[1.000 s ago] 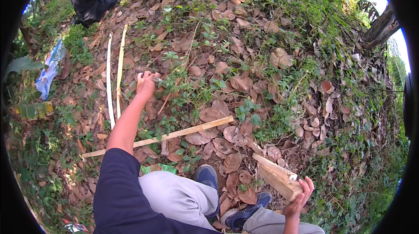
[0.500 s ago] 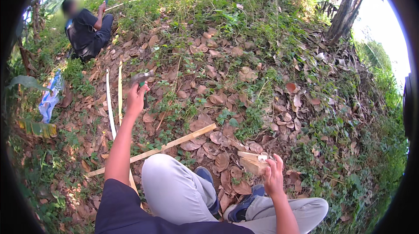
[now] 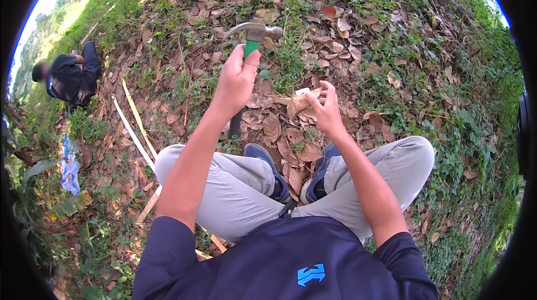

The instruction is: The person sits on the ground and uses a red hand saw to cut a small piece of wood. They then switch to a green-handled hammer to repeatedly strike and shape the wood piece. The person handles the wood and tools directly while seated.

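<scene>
My left hand (image 3: 238,79) is wrapped round the green and black handle of a claw hammer (image 3: 256,32), its metal head raised above the leafy ground. In front of my right foot, my right hand (image 3: 327,111) has its thumb and fingers bent together at the end of a wooden block (image 3: 295,107). A small white piece (image 3: 302,92) sits on top of the block, beside the thumb. Whatever those fingertips pinch is too small to make out.
Long pale wood strips (image 3: 134,135) lie left of my bent legs. Another person (image 3: 72,79) in dark clothes sits on the slope at far left, above a blue and white plastic bag (image 3: 70,171). Dry leaves (image 3: 272,126) and low plants cover the ground.
The view has tipped down and turned. My left hand has brought the hammer rightward, nearer the block. My right hand stays at the block.
</scene>
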Available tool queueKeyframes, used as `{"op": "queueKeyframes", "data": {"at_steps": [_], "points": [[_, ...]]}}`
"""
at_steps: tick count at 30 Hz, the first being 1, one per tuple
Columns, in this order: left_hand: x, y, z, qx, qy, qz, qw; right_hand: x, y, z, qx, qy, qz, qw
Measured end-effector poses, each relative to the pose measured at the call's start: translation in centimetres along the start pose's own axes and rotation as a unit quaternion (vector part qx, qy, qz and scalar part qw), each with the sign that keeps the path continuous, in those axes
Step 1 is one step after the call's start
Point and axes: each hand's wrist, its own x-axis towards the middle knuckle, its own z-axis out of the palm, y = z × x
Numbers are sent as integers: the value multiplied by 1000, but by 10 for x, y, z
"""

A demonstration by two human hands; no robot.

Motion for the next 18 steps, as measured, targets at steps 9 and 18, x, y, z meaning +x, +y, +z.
{"op": "queueKeyframes", "data": {"at_steps": [9,18], "points": [[-15,-97,79,163,15,-62,985,9,1,2,232,-39,78,969],[2,-121,78,132,69,-61,987,-38,-12,21,248,-36,244,937]]}}
